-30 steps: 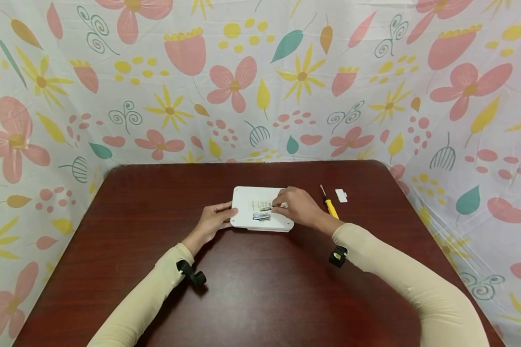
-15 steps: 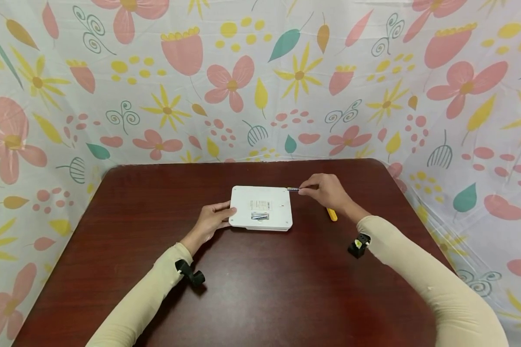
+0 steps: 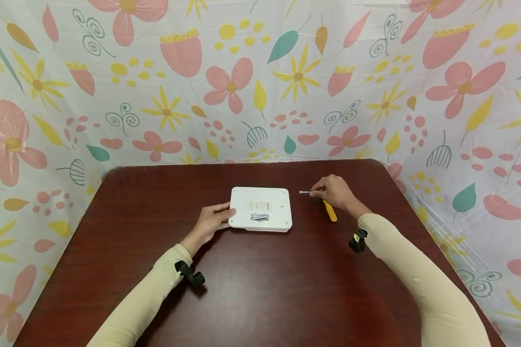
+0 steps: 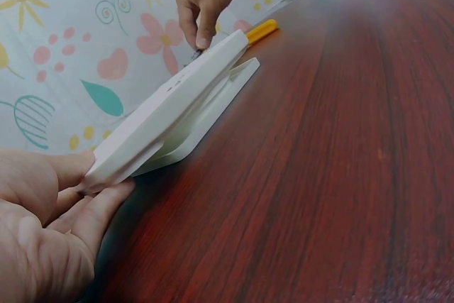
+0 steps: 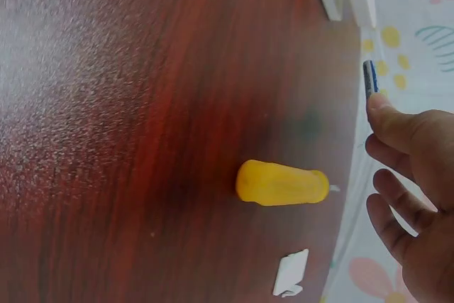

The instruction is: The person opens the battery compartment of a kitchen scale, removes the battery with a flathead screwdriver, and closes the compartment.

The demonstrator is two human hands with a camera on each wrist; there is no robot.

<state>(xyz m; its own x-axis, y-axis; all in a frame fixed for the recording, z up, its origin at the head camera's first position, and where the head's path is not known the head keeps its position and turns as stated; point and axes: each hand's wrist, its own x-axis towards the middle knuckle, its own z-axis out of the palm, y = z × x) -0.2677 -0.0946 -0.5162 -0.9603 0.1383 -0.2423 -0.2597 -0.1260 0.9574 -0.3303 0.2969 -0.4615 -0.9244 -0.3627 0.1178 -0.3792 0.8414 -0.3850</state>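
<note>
A flat white device (image 3: pixel 262 196) with rounded corners is on the table, its back with a printed label facing up. Its small battery compartment (image 3: pixel 259 217) is uncovered and shows silvery parts inside. My left hand (image 3: pixel 208 221) grips the device's left edge, thumb on top and fingers underneath. In the left wrist view that edge is tilted up off the table. My right hand (image 3: pixel 333 192) pinches a slim battery (image 5: pixel 370 79) between thumb and fingertips, to the right of the device and close above the table.
A yellow-handled screwdriver (image 3: pixel 331 211) lies under and beside the right hand, its shaft hidden in the head view. A small white battery cover (image 5: pixel 290 273) lies near it in the right wrist view. A flowered curtain (image 3: pixel 260 82) stands behind the table (image 3: pixel 260 289).
My right hand has moved right, from over the compartment to beside the device, taking the battery with it. The left hand keeps its grip in the same place.
</note>
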